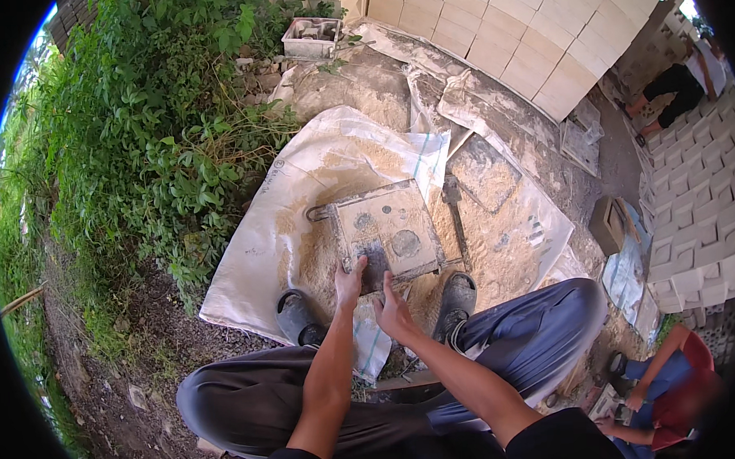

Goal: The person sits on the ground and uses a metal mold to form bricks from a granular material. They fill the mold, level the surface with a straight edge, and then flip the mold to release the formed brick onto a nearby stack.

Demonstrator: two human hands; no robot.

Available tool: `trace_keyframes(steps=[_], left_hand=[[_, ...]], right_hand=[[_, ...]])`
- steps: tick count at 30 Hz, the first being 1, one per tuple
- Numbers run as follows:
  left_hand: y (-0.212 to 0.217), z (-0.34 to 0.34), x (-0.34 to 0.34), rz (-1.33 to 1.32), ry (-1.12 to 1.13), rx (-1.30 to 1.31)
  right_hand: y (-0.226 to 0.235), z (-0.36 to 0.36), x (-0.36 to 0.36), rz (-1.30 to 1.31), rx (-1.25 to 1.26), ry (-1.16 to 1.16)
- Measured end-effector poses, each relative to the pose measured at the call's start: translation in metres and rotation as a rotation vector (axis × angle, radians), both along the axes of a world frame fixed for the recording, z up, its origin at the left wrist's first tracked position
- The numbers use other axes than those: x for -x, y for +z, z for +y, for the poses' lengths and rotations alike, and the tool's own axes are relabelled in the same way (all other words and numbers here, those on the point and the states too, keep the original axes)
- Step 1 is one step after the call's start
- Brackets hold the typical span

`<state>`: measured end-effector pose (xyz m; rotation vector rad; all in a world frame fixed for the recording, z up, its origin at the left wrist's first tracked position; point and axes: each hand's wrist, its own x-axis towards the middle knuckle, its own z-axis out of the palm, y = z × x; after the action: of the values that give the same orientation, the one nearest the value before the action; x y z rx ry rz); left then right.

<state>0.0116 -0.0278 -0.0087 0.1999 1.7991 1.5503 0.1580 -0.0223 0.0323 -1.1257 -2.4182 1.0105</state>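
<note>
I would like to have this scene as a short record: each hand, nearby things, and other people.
Left hand: near the dusty square slab; contact unclear
Right hand: near the slab's close edge; contact unclear
Between hands: dark square area, block or stain unclear
Under slab: pale, dusty sheet
Right of slab: hammer-like tool
Other people: person in red, lower right; person in black shorts, upper right

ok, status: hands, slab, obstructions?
Left hand, right hand at near edge of square slab, grip unclear. Slab flat on dusty sheeting. Hammer-like tool alongside, right; not blocking hands.
</note>
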Motion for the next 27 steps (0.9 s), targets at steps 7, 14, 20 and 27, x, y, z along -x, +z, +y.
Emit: trace_keyframes(steps=[7,14,20,27], left_hand=[[0.011,0.009,-0.004,0.206,0.04,0.197],[0.026,0.044,0.039,0.251,0.055,0.435],[0.037,0.038,0.016,0.304,0.018,0.557],[0.04,0.061,0.053,0.31,-0.037,0.546]], right_hand=[[0.027,-0.045,-0.026,-0.292,0.25,-0.069],[0.012,-0.008,0.008,-0.222,0.185,-0.036],[0.012,-0.021,-0.017,-0.299,0.228,-0.043],[0.007,-0.006,0.025,-0.167,0.201,-0.087]])
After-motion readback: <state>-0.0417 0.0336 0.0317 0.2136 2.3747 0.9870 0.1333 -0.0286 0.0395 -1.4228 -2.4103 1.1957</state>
